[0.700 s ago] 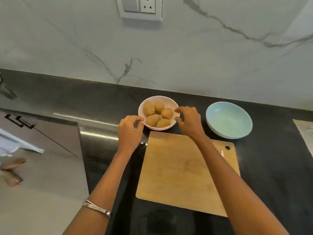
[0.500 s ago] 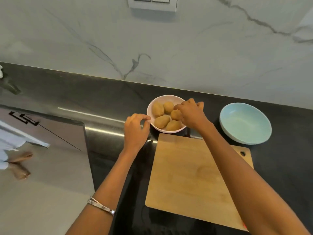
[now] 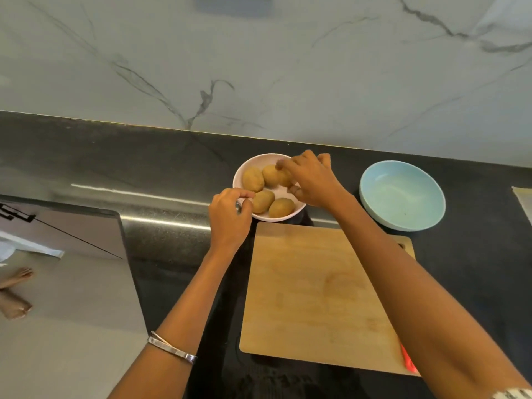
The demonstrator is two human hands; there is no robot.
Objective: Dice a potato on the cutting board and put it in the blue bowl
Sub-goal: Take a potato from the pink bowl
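Home kitchen, dark stone countertop (image 3: 475, 269), marble backsplash (image 3: 288, 67), wooden cutting board (image 3: 316, 298), bowl of potatoes (image 3: 240, 174)

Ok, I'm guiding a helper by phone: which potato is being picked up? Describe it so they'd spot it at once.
On the dark counter, just behind the wooden cutting board, stands a white bowl of potatoes. The right hand reaches in from the right and curls around one potato at the bowl's back right. It alone is partly hidden by fingers; the others lie untouched.

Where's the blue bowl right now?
In the head view, the blue bowl sits empty on the dark counter, right of the white bowl, beyond the cutting board's far right corner.
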